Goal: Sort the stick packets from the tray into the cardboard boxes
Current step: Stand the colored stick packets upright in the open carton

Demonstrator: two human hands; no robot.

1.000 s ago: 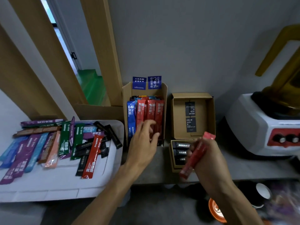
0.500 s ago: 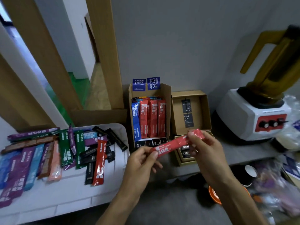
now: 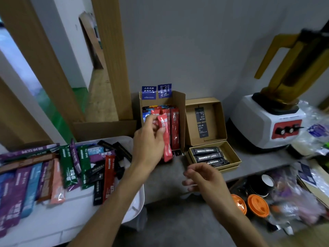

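Right now I see the left hand (image 3: 147,147) pinching a red foil stick packet (image 3: 166,139) near its top, thumb and fingers curled round it. The packet hangs almost upright in front of the open face of the tall brown cardboard box (image 3: 181,107), over the red packets standing inside; I cannot tell whether it touches them. Its lower end sits by the box's bottom edge. 2 blue cards (image 3: 156,92) stick up at the back of that box.

The right hand (image 3: 203,179) hovers apart from the left one, lower and nearer to me, fingers loosely curled and holding nothing. Just beyond it lies the low kraft cardboard box (image 3: 233,157) with 3 black stick packets (image 3: 208,155) laid flat inside, lid propped open behind.

On my left, the white plastic tray (image 3: 135,207) carries a spread of purple, blue, green, brown, pink, red and black packets. A white blender base with red panel (image 3: 277,125) stands at the right, and 2 orange lids (image 3: 256,205) lie below the shelf.
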